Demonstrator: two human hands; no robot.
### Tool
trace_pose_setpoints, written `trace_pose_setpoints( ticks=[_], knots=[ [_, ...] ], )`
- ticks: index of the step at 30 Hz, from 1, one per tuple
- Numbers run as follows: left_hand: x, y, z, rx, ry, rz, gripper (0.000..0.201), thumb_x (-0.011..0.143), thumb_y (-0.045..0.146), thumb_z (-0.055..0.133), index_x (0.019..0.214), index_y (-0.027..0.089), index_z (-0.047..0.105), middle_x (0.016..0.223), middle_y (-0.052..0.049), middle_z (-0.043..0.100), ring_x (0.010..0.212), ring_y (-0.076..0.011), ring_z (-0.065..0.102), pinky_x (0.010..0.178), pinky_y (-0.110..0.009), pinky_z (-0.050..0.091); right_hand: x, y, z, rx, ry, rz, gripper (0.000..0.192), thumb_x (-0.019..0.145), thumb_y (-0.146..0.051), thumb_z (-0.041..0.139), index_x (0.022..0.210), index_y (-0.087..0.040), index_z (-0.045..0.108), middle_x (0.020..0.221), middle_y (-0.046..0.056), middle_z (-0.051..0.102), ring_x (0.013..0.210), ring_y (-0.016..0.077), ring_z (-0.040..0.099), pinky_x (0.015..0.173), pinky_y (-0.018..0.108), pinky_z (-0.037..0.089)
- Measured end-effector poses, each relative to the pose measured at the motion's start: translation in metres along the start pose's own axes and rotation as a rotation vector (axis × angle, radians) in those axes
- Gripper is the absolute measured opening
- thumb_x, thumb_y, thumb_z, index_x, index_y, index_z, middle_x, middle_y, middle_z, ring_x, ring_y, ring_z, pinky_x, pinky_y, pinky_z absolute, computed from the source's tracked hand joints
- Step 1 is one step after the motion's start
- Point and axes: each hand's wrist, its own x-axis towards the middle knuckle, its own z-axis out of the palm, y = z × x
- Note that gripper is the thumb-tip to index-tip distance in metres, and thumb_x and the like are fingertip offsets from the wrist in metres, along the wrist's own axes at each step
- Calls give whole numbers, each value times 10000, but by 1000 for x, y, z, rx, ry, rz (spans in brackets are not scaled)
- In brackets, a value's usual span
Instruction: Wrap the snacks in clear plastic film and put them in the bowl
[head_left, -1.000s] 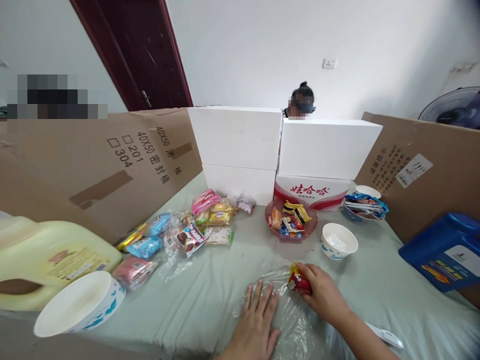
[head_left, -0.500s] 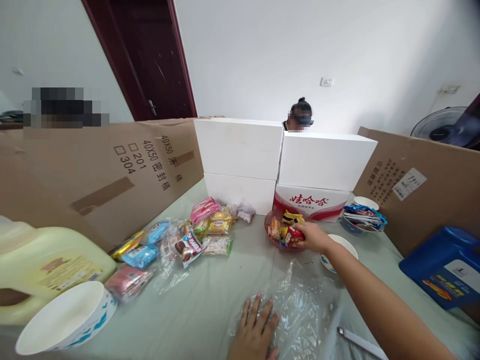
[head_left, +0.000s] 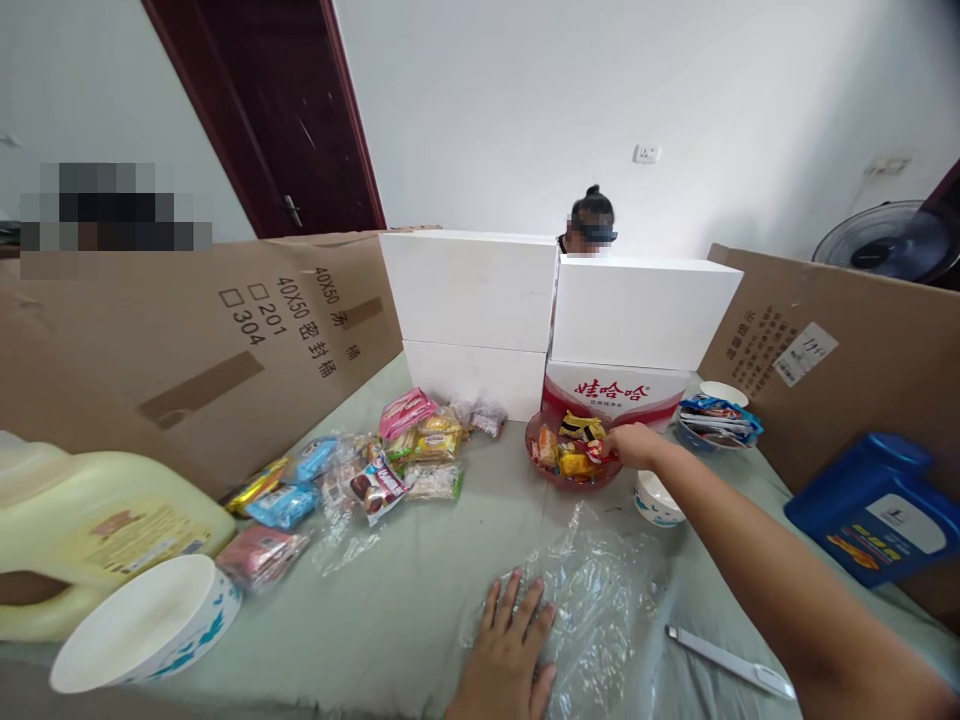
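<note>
My left hand (head_left: 506, 640) lies flat with its fingers spread on a crumpled clear plastic bag (head_left: 600, 600). My right hand (head_left: 634, 446) reaches over the right rim of a translucent red bowl (head_left: 574, 482), its fingers closed on a small red snack packet (head_left: 595, 450) that is mostly hidden by them. Inside the bowl are a yellow-and-black packet (head_left: 581, 427), an orange packet (head_left: 548, 450) and a yellow packet (head_left: 576, 464). A white bowl with blue marks (head_left: 660, 508) stands just below my right wrist, partly covered by the forearm.
Packaged snacks (head_left: 379, 488) are heaped left of centre. A yellow jug (head_left: 142, 510) and a large white bowl (head_left: 187, 640) stand at left. White boxes (head_left: 472, 290) and cardboard (head_left: 330, 340) wall the table. A blue bottle (head_left: 874, 510) and a slim white tool (head_left: 727, 655) are at right.
My right hand has turned and drawn in at the bowl's right side; the red packet shows less between its fingers. My left hand stays flat on the bag. The view has shifted slightly.
</note>
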Motion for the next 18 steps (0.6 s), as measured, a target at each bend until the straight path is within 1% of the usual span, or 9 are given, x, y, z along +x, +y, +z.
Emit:
trace_pose_setpoints(
  ticks=[4,6,8,10,11,13,15,17,18],
  knots=[
    [5,6,-14,-62,-129,-73,586,836,308,549,1407,306,417,1540,-10,318,1418,-356,232,1114,-589,253,-11,-10,9,45,-71,49,234,912,-367,576,1021,-167,632,1010,46,656,895,172,620,835,391,498],
    [6,12,-23,-92,-213,-145,572,857,327,530,1417,298,414,1543,-19,310,1425,-360,214,1124,-596,234,-22,-18,11,80,-12,70,189,926,-278,538,1029,-157,641,1063,95,656,997,220,602,900,426,455],
    [6,20,-36,-107,-300,-255,587,859,370,533,1425,273,416,1543,-46,309,1420,-381,213,1115,-595,250,-39,-30,14,124,85,70,236,940,-207,456,1078,-145,637,1150,143,635,1122,265,545,962,441,393],
    [8,27,-50,-97,-379,-383,627,840,416,557,1426,233,429,1530,-95,327,1393,-413,263,1072,-584,321,-64,-51,19,180,160,41,301,960,-207,379,1154,-151,603,1206,138,612,1162,247,516,973,391,381],
    [10,30,-57,-80,-399,-436,635,835,427,565,1420,215,441,1518,-119,344,1367,-425,311,1042,-577,358,-77,-64,24,209,176,15,312,969,-227,361,1168,-166,593,1189,117,622,1131,220,534,949,348,399],
    [19,32,-68,-36,-390,-485,595,854,413,553,1398,187,475,1484,-148,395,1302,-419,407,1001,-560,399,-104,-93,39,267,177,-54,297,970,-253,366,1133,-196,608,1107,73,656,1022,168,582,877,275,435],
    [31,26,-72,-14,-343,-439,495,898,357,510,1363,186,516,1438,-136,464,1252,-366,469,1005,-520,406,-125,-121,62,351,191,-180,279,961,-287,396,1067,-206,640,1042,67,673,975,177,595,876,296,440],
    [44,12,-69,-10,-315,-361,435,917,316,500,1340,215,536,1424,-103,487,1263,-326,460,1037,-491,380,-137,-139,88,384,214,-265,306,942,-327,446,1167,-214,619,1186,88,638,1135,232,537,994,391,376],
    [50,2,-65,0,-312,-347,434,914,318,516,1340,235,534,1438,-90,472,1287,-328,434,1052,-496,358,-140,-144,101,382,206,-278,379,927,-379,477,1252,-212,578,1296,103,582,1240,274,463,1050,452,318]
  ],
)
